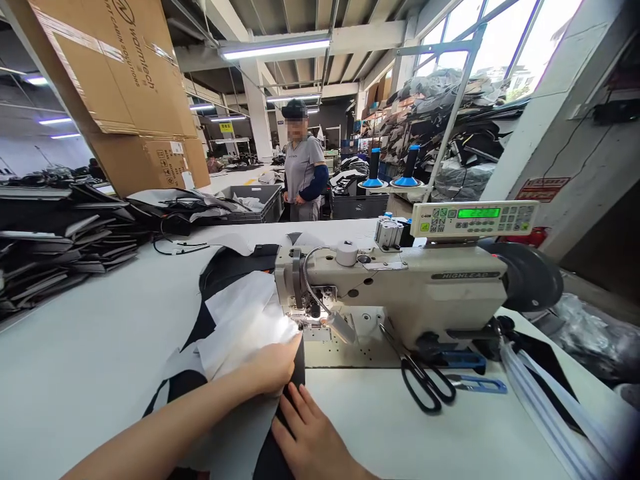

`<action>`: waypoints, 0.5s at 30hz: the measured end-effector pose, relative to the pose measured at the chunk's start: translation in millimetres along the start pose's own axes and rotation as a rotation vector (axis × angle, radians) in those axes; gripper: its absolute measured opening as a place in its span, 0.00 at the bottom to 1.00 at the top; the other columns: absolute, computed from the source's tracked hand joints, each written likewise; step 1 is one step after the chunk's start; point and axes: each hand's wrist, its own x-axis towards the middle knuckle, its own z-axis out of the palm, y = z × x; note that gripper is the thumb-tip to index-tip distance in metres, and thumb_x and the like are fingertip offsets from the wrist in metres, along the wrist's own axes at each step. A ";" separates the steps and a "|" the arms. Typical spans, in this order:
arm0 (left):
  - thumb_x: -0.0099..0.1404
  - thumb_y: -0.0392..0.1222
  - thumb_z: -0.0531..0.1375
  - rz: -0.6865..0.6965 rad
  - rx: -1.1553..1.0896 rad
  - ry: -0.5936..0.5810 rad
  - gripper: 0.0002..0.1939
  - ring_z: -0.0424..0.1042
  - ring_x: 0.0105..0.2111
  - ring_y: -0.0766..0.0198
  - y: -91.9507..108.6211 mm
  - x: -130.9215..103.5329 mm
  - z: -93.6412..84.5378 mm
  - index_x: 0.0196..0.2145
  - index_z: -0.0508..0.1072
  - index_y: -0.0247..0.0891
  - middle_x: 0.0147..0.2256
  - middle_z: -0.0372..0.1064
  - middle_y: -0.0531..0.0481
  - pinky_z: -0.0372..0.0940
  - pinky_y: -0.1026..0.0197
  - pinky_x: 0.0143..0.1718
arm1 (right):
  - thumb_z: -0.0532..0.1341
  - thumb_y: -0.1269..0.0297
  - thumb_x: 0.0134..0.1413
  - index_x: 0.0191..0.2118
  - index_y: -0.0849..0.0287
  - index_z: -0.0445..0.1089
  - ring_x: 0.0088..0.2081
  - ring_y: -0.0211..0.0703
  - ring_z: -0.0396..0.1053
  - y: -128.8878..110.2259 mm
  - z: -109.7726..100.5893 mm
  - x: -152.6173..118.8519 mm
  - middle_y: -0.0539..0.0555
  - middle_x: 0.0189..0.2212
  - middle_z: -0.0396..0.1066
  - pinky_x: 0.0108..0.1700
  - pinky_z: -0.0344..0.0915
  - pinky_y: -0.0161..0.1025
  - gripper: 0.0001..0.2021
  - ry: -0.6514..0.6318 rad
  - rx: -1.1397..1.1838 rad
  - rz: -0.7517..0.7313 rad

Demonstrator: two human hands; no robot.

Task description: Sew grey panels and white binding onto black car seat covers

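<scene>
Black fabric with a pale backing [240, 437] runs under the needle area of a sewing machine [400, 283]. A crumpled white lining sheet [245, 317] lies over it, brightly lit by the lamp close to the presser foot. My left hand [275, 365] is closed on the white lining just in front of the needle; its fingertips are partly hidden. Lower down, my right hand [315, 430] lies with fingers stretched and apart, its fingertips touching the black strip [299, 360] at the fabric's edge.
Black-handled scissors [425, 387] and blue thread snips [480, 384] lie right of the machine bed. White strips [545, 393] hang at the right. Stacked black pieces [60, 247] and a cardboard box [145, 100] stand left. Beyond the table is another person [303, 167].
</scene>
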 end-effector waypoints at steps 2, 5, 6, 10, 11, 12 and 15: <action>0.57 0.30 0.50 -0.031 0.018 -0.018 0.39 0.74 0.36 0.49 5.9 -2.9 0.2 0.65 0.41 0.28 0.35 0.74 0.35 0.67 0.53 0.35 | 0.54 0.64 0.60 0.51 0.62 0.66 0.55 0.56 0.60 -4.6 8.2 -1.6 0.60 0.51 0.66 0.56 0.60 0.47 0.15 0.128 -0.042 0.016; 0.56 0.29 0.51 -0.070 0.042 -0.042 0.41 0.74 0.35 0.49 13.1 -5.5 -1.2 0.66 0.41 0.29 0.34 0.75 0.36 0.66 0.52 0.35 | 0.53 0.65 0.59 0.49 0.62 0.67 0.53 0.55 0.63 -7.2 12.9 -1.0 0.60 0.48 0.68 0.53 0.64 0.45 0.14 0.213 -0.060 0.022; 0.55 0.29 0.52 -0.077 0.047 -0.050 0.42 0.75 0.34 0.49 14.4 -5.9 -1.8 0.66 0.41 0.28 0.33 0.75 0.36 0.67 0.52 0.35 | 0.53 0.65 0.59 0.48 0.62 0.67 0.53 0.55 0.63 -7.1 12.6 -0.5 0.60 0.48 0.68 0.52 0.64 0.45 0.14 0.222 -0.063 0.021; 0.53 0.30 0.55 -0.077 0.076 -0.075 0.45 0.75 0.36 0.45 13.0 -7.5 -2.7 0.66 0.40 0.27 0.35 0.75 0.33 0.67 0.50 0.35 | 0.53 0.65 0.59 0.48 0.62 0.67 0.53 0.55 0.62 -5.9 10.2 0.4 0.61 0.48 0.68 0.52 0.64 0.46 0.14 0.205 -0.078 0.008; 0.53 0.30 0.55 -0.076 0.084 -0.084 0.45 0.75 0.36 0.44 11.3 -7.8 -2.2 0.66 0.40 0.28 0.36 0.75 0.33 0.68 0.50 0.35 | 0.54 0.65 0.59 0.49 0.62 0.67 0.53 0.55 0.62 -5.8 10.2 0.1 0.61 0.49 0.68 0.52 0.64 0.46 0.14 0.193 -0.083 0.007; 0.52 0.30 0.56 -0.078 0.092 -0.094 0.46 0.75 0.36 0.44 9.4 -8.0 -1.2 0.66 0.41 0.29 0.36 0.75 0.34 0.68 0.49 0.35 | 0.54 0.65 0.60 0.49 0.62 0.67 0.53 0.55 0.62 -5.7 10.5 -0.5 0.61 0.49 0.67 0.52 0.63 0.47 0.14 0.179 -0.087 0.007; 0.53 0.29 0.56 -0.116 0.101 -0.105 0.45 0.75 0.36 0.42 3.7 -5.9 6.6 0.66 0.43 0.33 0.35 0.75 0.34 0.68 0.47 0.35 | 0.53 0.64 0.60 0.51 0.61 0.66 0.53 0.54 0.62 -6.4 12.1 -2.5 0.61 0.51 0.67 0.52 0.63 0.48 0.15 0.138 -0.082 0.006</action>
